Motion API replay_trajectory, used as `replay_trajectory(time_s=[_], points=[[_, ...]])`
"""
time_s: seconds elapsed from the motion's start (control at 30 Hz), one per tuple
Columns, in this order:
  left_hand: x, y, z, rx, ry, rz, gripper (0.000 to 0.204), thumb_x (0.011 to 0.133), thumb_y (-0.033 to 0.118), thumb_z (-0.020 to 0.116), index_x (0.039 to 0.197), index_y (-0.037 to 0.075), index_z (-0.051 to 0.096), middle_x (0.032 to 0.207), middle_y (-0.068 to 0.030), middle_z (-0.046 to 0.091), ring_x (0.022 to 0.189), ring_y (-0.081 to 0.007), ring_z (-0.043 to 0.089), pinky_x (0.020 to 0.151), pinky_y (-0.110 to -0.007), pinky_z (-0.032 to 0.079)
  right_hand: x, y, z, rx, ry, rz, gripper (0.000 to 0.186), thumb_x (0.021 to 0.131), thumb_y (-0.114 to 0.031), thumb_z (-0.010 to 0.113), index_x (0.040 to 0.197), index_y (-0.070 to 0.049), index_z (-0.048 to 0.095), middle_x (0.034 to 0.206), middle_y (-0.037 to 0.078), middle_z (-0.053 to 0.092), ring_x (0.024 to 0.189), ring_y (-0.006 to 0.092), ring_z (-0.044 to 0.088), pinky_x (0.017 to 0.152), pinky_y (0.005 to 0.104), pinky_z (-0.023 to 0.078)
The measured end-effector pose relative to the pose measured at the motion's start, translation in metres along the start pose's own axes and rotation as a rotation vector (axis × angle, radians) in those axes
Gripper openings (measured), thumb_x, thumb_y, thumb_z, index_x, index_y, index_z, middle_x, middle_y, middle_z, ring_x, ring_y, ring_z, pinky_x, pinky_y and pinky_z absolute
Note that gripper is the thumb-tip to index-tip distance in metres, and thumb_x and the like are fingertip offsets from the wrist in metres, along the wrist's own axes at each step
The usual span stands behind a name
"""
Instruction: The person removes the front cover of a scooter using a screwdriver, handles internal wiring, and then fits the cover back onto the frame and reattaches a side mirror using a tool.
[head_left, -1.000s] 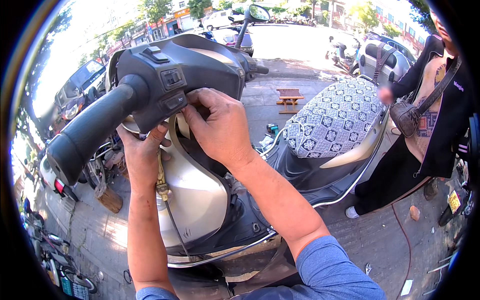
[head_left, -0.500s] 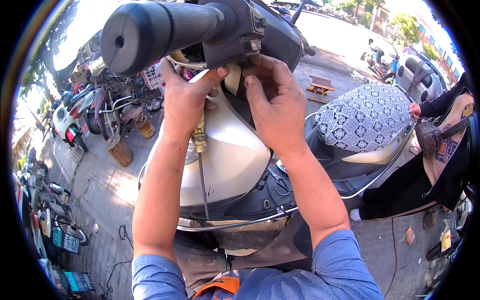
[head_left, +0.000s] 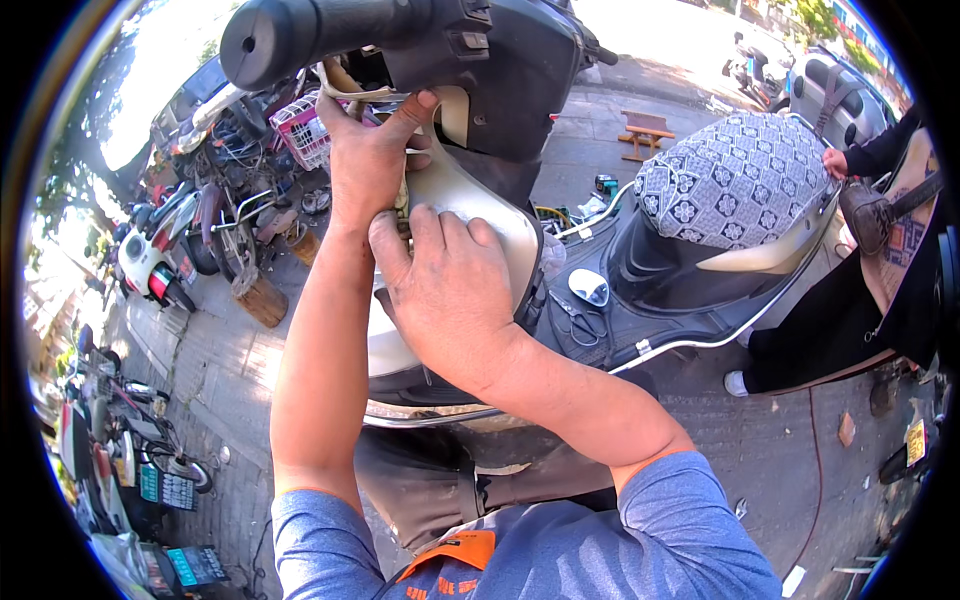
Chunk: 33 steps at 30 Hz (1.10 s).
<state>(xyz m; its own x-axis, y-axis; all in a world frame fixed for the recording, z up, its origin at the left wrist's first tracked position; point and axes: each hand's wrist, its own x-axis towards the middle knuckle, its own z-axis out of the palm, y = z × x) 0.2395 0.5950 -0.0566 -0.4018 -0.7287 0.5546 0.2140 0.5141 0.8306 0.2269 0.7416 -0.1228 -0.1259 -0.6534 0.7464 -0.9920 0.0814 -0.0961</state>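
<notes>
Grip (head_left: 300, 38) matt rubber; front panel (head_left: 470, 190) glossy; seat cover (head_left: 735, 185) cloth.

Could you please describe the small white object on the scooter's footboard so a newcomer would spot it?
Find the scooter with the patterned seat cover, then the dark footboard in front of the seat. The white object lies there, rounded, with a darker patch, unlike the scissor-like tool beside it.

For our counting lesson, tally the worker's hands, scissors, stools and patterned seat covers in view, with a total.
Hands: 2 (left hand, right hand)
Scissors: 1
Stool: 1
Seat cover: 1
Total: 5
</notes>
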Motion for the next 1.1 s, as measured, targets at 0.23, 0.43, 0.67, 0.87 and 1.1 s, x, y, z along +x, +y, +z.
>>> replay_trajectory(time_s=[0.23,0.43,0.67,0.87,1.1], points=[[-0.001,-0.004,0.000,-0.055,-0.025,-0.013,0.101,0.086,0.031,0.091,0.148,0.003,0.016,0.129,-0.0191,0.060,0.084,-0.0208,0.073,0.063,-0.028,0.061,-0.012,-0.005,-0.004,0.061,-0.033,0.101,0.055,0.084,-0.012,0.069,0.134,0.001,0.051,0.090,0.011,0.066,0.067,0.0261,0.072,0.055,0.0383,0.057],[-0.001,-0.007,0.000,-0.081,-0.024,-0.031,0.105,0.087,0.030,0.090,0.153,0.005,0.013,0.138,-0.0216,0.054,0.088,-0.0255,0.074,0.064,-0.031,0.062,-0.050,0.015,-0.024,0.454,-0.108,0.161,0.053,0.089,-0.005,0.064,0.139,0.003,0.047,0.105,0.021,0.068,0.076,0.0355,0.074,0.062,0.0422,0.059],[0.002,-0.008,0.003,-0.008,0.018,-0.031,0.097,0.090,0.039,0.086,0.150,0.003,0.019,0.140,-0.0217,0.056,0.095,-0.0265,0.075,0.065,-0.030,0.061,-0.119,0.061,-0.039,1.373,-0.247,0.507,0.066,0.091,0.002,0.059,0.152,0.004,0.035,0.113,0.021,0.067,0.090,0.0290,0.073,0.082,0.0383,0.057],[0.001,-0.012,0.003,0.050,0.025,-0.004,0.103,0.086,0.049,0.087,0.150,0.004,0.020,0.134,-0.0206,0.061,0.097,-0.0274,0.075,0.068,-0.031,0.062,-0.104,0.101,-0.061,1.636,-0.127,0.483,0.043,0.104,-0.027,0.070,0.134,-0.002,0.050,0.102,0.004,0.054,0.089,0.0121,0.051,0.082,0.0284,0.047],[0.002,-0.015,0.001,0.076,0.041,0.009,0.106,0.084,0.054,0.087,0.151,0.004,0.021,0.133,-0.0206,0.061,0.094,-0.0271,0.076,0.066,-0.029,0.062,-0.048,0.177,-0.107,0.851,0.174,0.225,0.024,0.101,-0.006,0.070,0.124,-0.004,0.067,0.122,0.006,0.068,0.106,0.0121,0.061,0.096,0.0274,0.049]])
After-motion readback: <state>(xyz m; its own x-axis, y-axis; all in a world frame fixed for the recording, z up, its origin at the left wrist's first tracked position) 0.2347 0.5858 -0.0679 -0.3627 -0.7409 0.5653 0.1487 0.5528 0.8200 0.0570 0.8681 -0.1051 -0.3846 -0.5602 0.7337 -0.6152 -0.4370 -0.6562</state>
